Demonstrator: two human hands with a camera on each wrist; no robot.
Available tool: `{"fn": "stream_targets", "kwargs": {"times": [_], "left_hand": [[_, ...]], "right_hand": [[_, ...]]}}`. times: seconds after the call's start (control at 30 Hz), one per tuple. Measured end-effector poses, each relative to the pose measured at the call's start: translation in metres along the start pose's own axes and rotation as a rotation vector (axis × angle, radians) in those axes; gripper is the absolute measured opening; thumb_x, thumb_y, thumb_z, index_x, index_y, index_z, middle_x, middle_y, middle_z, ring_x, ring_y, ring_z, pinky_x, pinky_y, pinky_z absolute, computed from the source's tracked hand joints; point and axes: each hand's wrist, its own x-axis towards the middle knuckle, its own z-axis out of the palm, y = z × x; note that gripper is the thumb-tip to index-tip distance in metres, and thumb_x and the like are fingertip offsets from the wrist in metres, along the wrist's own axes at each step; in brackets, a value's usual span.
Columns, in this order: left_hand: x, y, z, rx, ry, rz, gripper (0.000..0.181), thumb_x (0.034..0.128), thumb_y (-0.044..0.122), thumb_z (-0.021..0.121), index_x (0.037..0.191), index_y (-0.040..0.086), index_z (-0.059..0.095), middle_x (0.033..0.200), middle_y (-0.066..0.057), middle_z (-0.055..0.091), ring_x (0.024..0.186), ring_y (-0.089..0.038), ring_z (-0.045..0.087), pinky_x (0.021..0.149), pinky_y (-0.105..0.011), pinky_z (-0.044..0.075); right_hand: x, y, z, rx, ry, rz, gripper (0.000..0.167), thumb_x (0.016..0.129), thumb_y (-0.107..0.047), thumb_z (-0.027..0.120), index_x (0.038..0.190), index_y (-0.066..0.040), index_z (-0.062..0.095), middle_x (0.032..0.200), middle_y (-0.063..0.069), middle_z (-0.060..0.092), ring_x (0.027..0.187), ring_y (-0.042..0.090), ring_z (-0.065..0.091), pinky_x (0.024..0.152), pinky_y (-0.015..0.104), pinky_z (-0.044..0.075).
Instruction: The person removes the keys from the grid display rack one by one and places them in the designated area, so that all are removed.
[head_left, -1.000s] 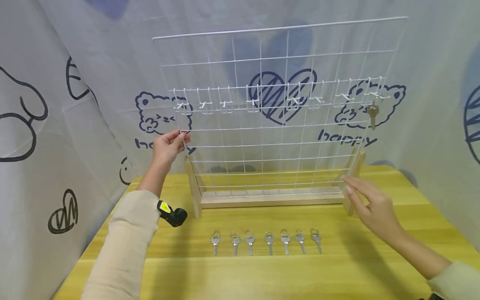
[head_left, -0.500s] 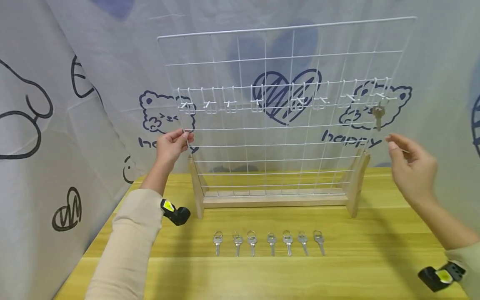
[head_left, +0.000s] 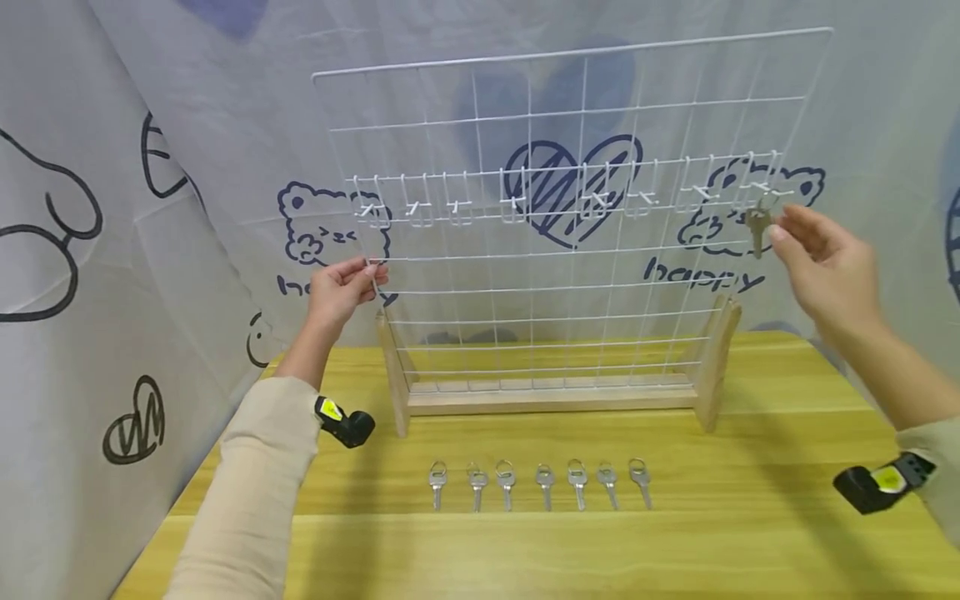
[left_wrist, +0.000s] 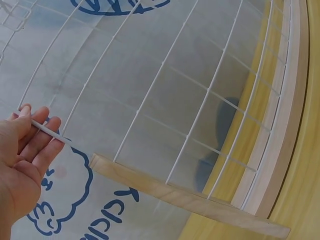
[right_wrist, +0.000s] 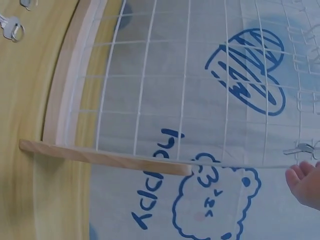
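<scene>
My left hand (head_left: 339, 293) pinches the left side wire of a white wire grid panel (head_left: 572, 59) between thumb and fingers. The left wrist view shows the fingers (left_wrist: 48, 151) behind that wire, with the thumb in front. My right hand (head_left: 836, 271) is at the panel's upper right, its fingers loosely bent beside a hanging key (head_left: 757, 229). This key hangs by its ring from the rightmost hook (head_left: 759, 187). In the right wrist view the fingertips lie just beside the key (right_wrist: 302, 149) at the panel's edge; whether they touch is hard to tell.
A wooden stand (head_left: 551, 403) carries the panel upright on the yellow wood-grain table (head_left: 480, 554). Several more white hooks (head_left: 513, 204) line the panel. Several keys with rings (head_left: 545, 477) lie in a row in front. Behind hangs a printed cloth (head_left: 187, 250).
My right hand has risen from low by the stand's right end to beside the hanging key. The left hand keeps its grip on the panel's side wire.
</scene>
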Motion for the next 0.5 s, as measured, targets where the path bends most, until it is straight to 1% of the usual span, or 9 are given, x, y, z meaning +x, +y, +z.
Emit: {"fn": "stream_targets", "kwargs": {"times": [0.1,0.13,0.27,0.4,0.5], "left_hand": [[0.0,0.0,-0.001,-0.01,-0.012,0.015,0.038,0.0944,0.012,0.053,0.128,-0.005,0.049,0.075,0.029,0.065,0.075,0.01,0.063,0.073,-0.01,0.054],[0.0,0.0,-0.001,-0.013,-0.016,0.015,0.038,0.0943,0.011,0.053,0.128,-0.005,0.049,0.074,0.03,0.064,0.075,0.01,0.063,0.072,-0.01,0.054],[0.0,0.0,0.0,-0.029,-0.01,0.002,0.038,0.0937,0.01,0.054,0.128,-0.005,0.049,0.072,0.03,0.064,0.074,0.01,0.063,0.073,-0.01,0.054],[-0.001,0.0,0.0,-0.03,0.001,-0.017,0.037,0.0935,0.01,0.054,0.128,-0.004,0.05,0.071,0.03,0.064,0.074,0.01,0.063,0.074,-0.011,0.054],[-0.001,0.001,0.0,-0.031,0.008,-0.024,0.037,0.0933,0.01,0.054,0.128,-0.004,0.05,0.071,0.03,0.063,0.074,0.009,0.063,0.073,-0.009,0.053]], "right_hand": [[0.007,-0.002,-0.001,-0.031,-0.034,-0.004,0.051,0.094,-0.029,0.052,0.137,-0.003,0.041,0.1,-0.03,0.054,0.09,-0.014,0.049,0.078,-0.004,0.042],[0.009,-0.003,-0.001,-0.025,-0.045,0.003,0.052,0.095,-0.029,0.052,0.137,-0.003,0.04,0.099,-0.03,0.054,0.09,-0.014,0.049,0.079,-0.003,0.042],[0.016,-0.007,0.002,-0.012,-0.045,0.025,0.05,0.095,-0.027,0.051,0.136,0.0,0.04,0.091,-0.033,0.053,0.086,-0.013,0.051,0.076,-0.003,0.043],[0.02,-0.011,0.007,0.07,-0.023,0.059,0.043,0.095,-0.018,0.052,0.132,0.0,0.044,0.082,-0.033,0.055,0.079,-0.013,0.054,0.072,-0.002,0.045],[0.021,-0.013,0.01,0.146,-0.013,0.086,0.04,0.093,-0.013,0.053,0.13,0.002,0.045,0.077,-0.031,0.058,0.074,-0.012,0.056,0.069,-0.001,0.047]]}}
